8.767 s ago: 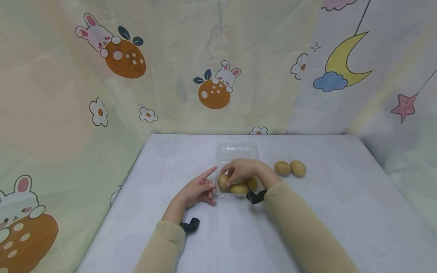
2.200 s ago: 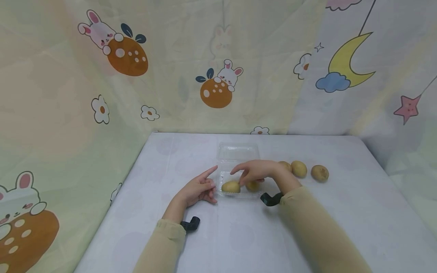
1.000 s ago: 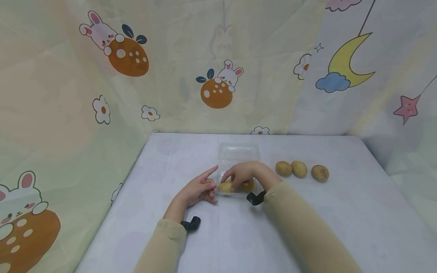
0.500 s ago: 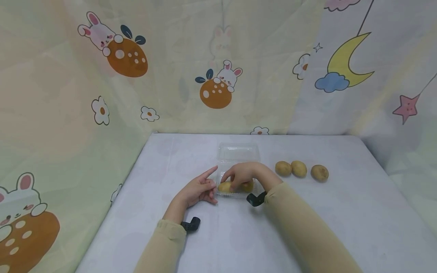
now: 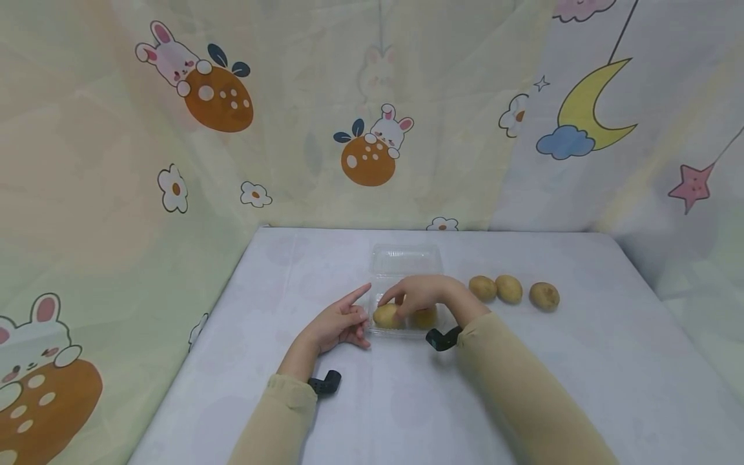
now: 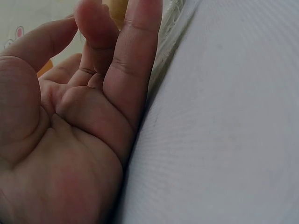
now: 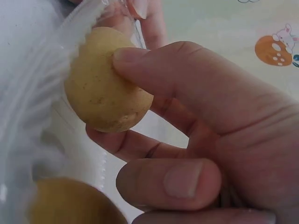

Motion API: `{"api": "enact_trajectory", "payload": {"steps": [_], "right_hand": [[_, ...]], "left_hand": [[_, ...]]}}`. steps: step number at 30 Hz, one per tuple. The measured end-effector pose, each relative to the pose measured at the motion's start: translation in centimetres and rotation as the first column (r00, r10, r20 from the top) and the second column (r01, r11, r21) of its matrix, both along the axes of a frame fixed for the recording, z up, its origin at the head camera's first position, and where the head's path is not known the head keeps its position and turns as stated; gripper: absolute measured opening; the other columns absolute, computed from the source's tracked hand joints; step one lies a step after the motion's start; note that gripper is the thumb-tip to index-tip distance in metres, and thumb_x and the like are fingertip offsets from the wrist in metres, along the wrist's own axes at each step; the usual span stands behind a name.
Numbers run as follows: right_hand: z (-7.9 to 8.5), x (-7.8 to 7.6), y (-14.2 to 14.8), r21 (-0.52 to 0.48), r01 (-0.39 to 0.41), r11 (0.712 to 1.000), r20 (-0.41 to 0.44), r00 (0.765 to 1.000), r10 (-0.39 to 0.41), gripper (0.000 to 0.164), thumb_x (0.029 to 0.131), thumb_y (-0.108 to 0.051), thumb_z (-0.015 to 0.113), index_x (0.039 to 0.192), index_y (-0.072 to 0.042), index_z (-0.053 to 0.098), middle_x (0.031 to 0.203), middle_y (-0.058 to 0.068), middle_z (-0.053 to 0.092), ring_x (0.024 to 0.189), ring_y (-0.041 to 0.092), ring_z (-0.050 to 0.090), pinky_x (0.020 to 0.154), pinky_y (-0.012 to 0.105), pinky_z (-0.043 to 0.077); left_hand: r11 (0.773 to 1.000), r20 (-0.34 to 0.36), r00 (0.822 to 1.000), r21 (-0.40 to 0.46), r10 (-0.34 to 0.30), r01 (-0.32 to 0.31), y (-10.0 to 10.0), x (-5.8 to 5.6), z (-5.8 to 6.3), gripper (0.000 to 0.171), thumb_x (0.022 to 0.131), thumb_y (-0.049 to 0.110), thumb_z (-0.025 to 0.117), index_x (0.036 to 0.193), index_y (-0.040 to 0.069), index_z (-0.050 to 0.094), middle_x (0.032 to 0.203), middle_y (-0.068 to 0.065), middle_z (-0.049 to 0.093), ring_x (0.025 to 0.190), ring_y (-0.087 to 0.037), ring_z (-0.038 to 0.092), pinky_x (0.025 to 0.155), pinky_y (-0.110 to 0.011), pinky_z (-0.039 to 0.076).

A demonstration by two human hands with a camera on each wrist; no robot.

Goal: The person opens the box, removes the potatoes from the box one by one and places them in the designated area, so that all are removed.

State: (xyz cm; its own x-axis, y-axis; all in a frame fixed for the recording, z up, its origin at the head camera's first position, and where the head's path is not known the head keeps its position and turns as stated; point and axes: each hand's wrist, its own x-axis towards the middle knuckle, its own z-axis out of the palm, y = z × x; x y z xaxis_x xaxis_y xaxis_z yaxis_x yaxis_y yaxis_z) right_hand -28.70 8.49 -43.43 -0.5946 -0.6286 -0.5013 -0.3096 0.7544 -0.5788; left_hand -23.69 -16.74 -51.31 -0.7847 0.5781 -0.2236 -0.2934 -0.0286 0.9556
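Inside the clear plastic clamshell box (image 5: 407, 259), my right hand (image 5: 423, 294) pinches a yellow potato (image 5: 386, 317) between thumb and fingers. The right wrist view shows the thumb on top of this potato (image 7: 93, 84) and fingertips under it. A second potato (image 5: 425, 317) lies in the box to its right, partly behind my hand. At the box's left side rests my left hand (image 5: 332, 327), forefinger straight and the other fingers loosely bent. In the left wrist view that hand (image 6: 70, 126) has its palm showing and its fingertips beside the box wall, gripping nothing visible.
Right of the box, three potatoes lie on the white table cover (image 5: 581, 374): a left one (image 5: 482, 289), a middle one (image 5: 509, 289) close beside it, and a right one (image 5: 544, 297) set apart. The box lid stands open toward the back.
Since the earliest frame, one potato has gone from the box to the table's right side. My right hand returned to the box, took hold of another potato and has just lifted it slightly.
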Motion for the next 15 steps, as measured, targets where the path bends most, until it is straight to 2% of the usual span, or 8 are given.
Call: {"api": "enact_trajectory", "payload": {"steps": [4, 6, 9, 12, 15], "right_hand": [[0.4, -0.2, 1.0, -0.018, -0.017, 1.000, -0.054, 0.998, 0.016, 0.041, 0.085, -0.037, 0.073, 0.122, -0.052, 0.061, 0.120, -0.003, 0.061, 0.104, 0.021, 0.054, 0.079, 0.035, 0.054], [0.6, -0.2, 1.6, -0.029, -0.024, 0.999, -0.078, 0.997, 0.022, 0.041, 0.087, -0.036, 0.072, 0.123, -0.053, 0.060, 0.119, -0.005, 0.061, 0.102, 0.017, 0.054, 0.078, 0.033, 0.053], [0.8, -0.2, 2.6, -0.068, -0.009, 0.998, -0.087, 0.996, 0.003, 0.042, 0.088, -0.032, 0.071, 0.123, -0.052, 0.060, 0.118, -0.004, 0.061, 0.081, 0.016, 0.054, 0.064, 0.029, 0.048], [1.0, -0.1, 3.8, -0.100, 0.038, 0.994, -0.064, 0.997, -0.044, 0.042, 0.088, -0.029, 0.069, 0.121, -0.054, 0.060, 0.118, -0.002, 0.060, 0.059, 0.017, 0.047, 0.049, 0.026, 0.042], [1.1, 0.1, 5.1, -0.129, 0.078, 0.989, -0.053, 0.995, -0.086, 0.040, 0.089, -0.031, 0.069, 0.121, -0.054, 0.060, 0.119, -0.001, 0.059, 0.053, 0.017, 0.044, 0.046, 0.024, 0.039]], "left_hand": [[1.000, 0.006, 1.000, 0.002, 0.003, -0.003, 0.0, 0.0, 0.0, 0.073, 0.098, 0.013, 0.060, 0.157, 0.034, 0.023, 0.083, -0.003, 0.060, 0.064, -0.014, 0.060, 0.080, -0.057, 0.060], [1.000, 0.007, 1.000, 0.002, 0.004, -0.004, 0.0, 0.0, -0.1, 0.073, 0.098, 0.013, 0.060, 0.157, 0.034, 0.023, 0.083, -0.003, 0.060, 0.064, -0.014, 0.060, 0.080, -0.057, 0.060], [1.000, 0.005, 1.000, 0.002, 0.006, -0.006, 0.0, 0.0, -0.1, 0.074, 0.097, 0.014, 0.061, 0.157, 0.034, 0.023, 0.083, -0.003, 0.060, 0.064, -0.014, 0.060, 0.080, -0.057, 0.060], [1.000, 0.003, 1.000, -0.001, 0.006, -0.006, 0.0, 0.0, -0.2, 0.074, 0.097, 0.015, 0.062, 0.157, 0.035, 0.023, 0.083, -0.003, 0.060, 0.064, -0.014, 0.060, 0.080, -0.057, 0.060], [1.000, 0.001, 1.000, -0.005, 0.009, -0.009, 0.0, 0.0, -0.2, 0.074, 0.097, 0.014, 0.062, 0.157, 0.035, 0.024, 0.084, -0.003, 0.060, 0.064, -0.014, 0.060, 0.080, -0.057, 0.060]]}}
